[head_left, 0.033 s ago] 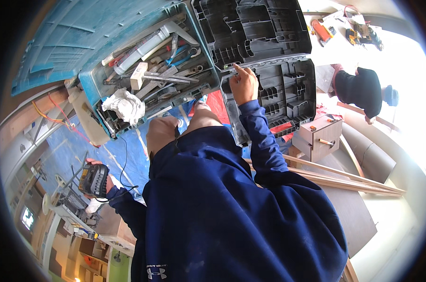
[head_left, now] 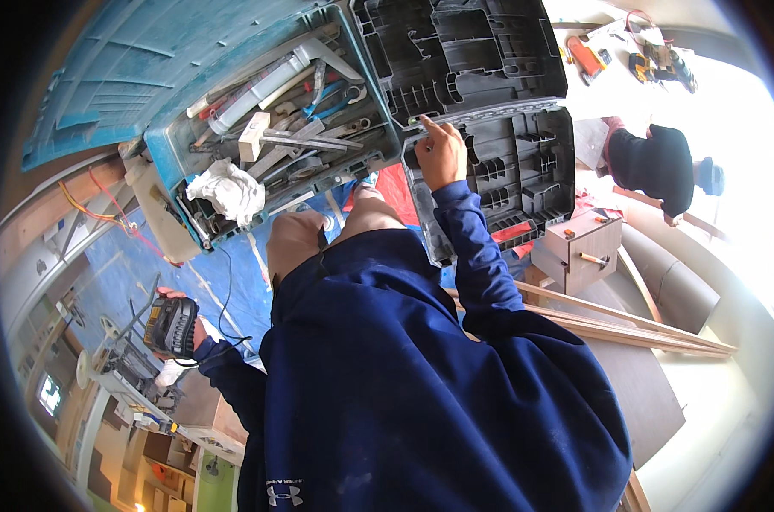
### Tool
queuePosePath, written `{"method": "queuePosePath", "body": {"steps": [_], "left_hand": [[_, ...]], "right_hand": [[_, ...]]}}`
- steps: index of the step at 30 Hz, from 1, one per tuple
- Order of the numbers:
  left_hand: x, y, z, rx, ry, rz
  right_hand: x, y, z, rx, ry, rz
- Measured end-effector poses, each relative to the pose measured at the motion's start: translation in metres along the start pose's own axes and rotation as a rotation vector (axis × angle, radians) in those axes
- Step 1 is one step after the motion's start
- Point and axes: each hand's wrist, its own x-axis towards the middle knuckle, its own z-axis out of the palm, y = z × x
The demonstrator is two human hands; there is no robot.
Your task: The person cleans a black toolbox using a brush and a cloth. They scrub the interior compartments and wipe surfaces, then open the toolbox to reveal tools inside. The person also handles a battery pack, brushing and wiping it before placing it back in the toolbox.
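Note:
My left hand [head_left: 201,328], low at the left, is closed around a black and yellow battery charger [head_left: 170,328] with a thin black cord. An opened black plastic tool case [head_left: 523,171], with moulded compartments, lies ahead to the right. My right hand [head_left: 443,157] is at its left edge by the hinge. The index finger reaches to the rim while the other fingers curl, partly hidden from view. Left of the case stands an open teal toolbox [head_left: 160,158] full of hand tools. A crumpled white cloth [head_left: 227,191] and a small wooden block [head_left: 254,136] lie on top.
Blue sheeting [head_left: 131,256] covers the floor. At the right are a small wooden cabinet [head_left: 577,247], long wood strips [head_left: 626,328] and a grey rolled sheet [head_left: 670,277]. Another person [head_left: 660,171] in black bends beyond them. Power tools [head_left: 656,64] lie at the far right.

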Motion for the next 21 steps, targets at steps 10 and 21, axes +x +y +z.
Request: {"method": "queuePosePath", "body": {"steps": [10, 21], "left_hand": [[0.023, 0.040, -0.030, -0.102, -0.026, -0.045], [0.056, 0.094, -0.019, -0.062, -0.253, -0.061]], "right_hand": [[0.009, 0.011, 0.032, -0.191, 0.019, -0.129], [-0.001, -0.003, 0.021, -0.417, 0.091, 0.068]]}}
